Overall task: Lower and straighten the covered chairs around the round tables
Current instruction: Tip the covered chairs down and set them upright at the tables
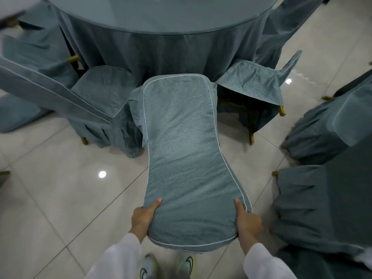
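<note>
Covered chair (182, 158) fills the centre of the view, its back tipped toward the person and its far end at 12 o'clock against the skirted round table (161, 23); more covered chairs stand at 10 o'clock (100, 93), 2 o'clock (251, 83) and 3 o'clock (322, 194) on the tiled floor (60, 178). At 6 o'clock the left hand (144, 217) and right hand (246, 220) each clamp a top corner of the chair back, thumbs on the fabric.
</note>
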Available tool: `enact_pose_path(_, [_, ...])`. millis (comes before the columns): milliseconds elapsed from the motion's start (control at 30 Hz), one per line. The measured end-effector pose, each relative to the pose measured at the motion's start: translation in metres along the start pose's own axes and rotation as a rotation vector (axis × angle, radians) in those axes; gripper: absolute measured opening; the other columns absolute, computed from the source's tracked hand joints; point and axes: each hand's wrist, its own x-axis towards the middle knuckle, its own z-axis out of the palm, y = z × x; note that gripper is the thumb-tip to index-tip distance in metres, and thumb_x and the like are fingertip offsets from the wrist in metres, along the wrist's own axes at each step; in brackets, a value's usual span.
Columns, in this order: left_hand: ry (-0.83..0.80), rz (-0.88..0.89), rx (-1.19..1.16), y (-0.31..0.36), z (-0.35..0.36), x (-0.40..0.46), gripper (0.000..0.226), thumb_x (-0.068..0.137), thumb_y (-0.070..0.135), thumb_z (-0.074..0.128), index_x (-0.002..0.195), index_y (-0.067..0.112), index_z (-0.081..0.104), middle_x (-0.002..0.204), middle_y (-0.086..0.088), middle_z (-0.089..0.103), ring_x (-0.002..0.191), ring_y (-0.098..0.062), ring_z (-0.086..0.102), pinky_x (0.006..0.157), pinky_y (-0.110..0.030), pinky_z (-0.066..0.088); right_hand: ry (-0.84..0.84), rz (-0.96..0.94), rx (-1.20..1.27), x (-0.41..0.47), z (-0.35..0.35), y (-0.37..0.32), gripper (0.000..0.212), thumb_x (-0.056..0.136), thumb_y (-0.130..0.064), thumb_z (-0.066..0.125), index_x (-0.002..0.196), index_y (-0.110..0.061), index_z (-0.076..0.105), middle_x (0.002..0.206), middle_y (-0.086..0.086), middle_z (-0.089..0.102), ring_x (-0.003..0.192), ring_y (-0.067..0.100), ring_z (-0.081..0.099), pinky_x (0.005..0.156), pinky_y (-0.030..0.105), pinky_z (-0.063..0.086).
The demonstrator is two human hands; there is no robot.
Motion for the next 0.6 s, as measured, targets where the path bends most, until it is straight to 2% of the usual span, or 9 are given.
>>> enact_pose_path(167, [-0.031,0.014,0.049,0.011,-0.017,-0.006,0.104,0.034,0.075,0.087,0.108,0.004,0.071,0.105,-0.013,0.073,0.089,-0.032,0.069,0.089,-0.043,0.059,0.028,0.013,0.014,-0.02,-0.003,-0.003,0.077,0.081,-0.054,0.08,0.118,0.011,0.065,0.121,0.03,0.066,0.107,0.045,0.064,0.083,0.041,0.048])
enact_pose_path(267, [-0.039,0.007,0.091,0.023,-0.026,-0.015,0.106,0.044,0.072,0.087,0.119,0.001,0.065,0.115,-0.016,0.07,0.095,-0.034,0.067,0.091,-0.042,0.057,0.024,0.018,0.014,-0.03,-0.008,-0.009,0.079,0.078,-0.056,0.081,0.12,0.01,0.065,0.123,0.028,0.066,0.109,0.045,0.064,0.089,0.042,0.053])
enact_pose_path(367, [-0.063,-0.012,0.065,0.032,-0.035,-0.025,0.109,0.044,0.07,0.089,0.123,0.0,0.061,0.118,-0.016,0.068,0.097,-0.035,0.066,0.091,-0.042,0.057,0.03,0.016,-0.007,-0.039,-0.017,-0.016,0.079,0.078,-0.057,0.081,0.121,0.007,0.065,0.123,0.027,0.067,0.108,0.045,0.065,0.091,0.044,0.054])
enact_pose_path(500, [-0.129,-0.009,-0.05,0.045,-0.043,-0.039,0.093,0.055,0.052,0.095,0.12,-0.005,0.062,0.113,-0.019,0.07,0.094,-0.035,0.069,0.09,-0.043,0.058,0.0,-0.007,-0.037,-0.042,-0.024,-0.027,0.077,0.077,-0.06,0.079,0.117,0.005,0.066,0.117,0.023,0.069,0.104,0.043,0.066,0.094,0.05,0.055])
enact_pose_path(600, [-0.136,-0.007,-0.105,0.055,-0.052,-0.05,0.08,0.062,0.041,0.095,0.116,-0.008,0.062,0.11,-0.02,0.07,0.092,-0.035,0.069,0.088,-0.044,0.058,-0.041,-0.034,-0.047,-0.047,-0.025,-0.033,0.077,0.077,-0.059,0.079,0.118,0.005,0.066,0.116,0.022,0.069,0.101,0.042,0.067,0.092,0.048,0.056])
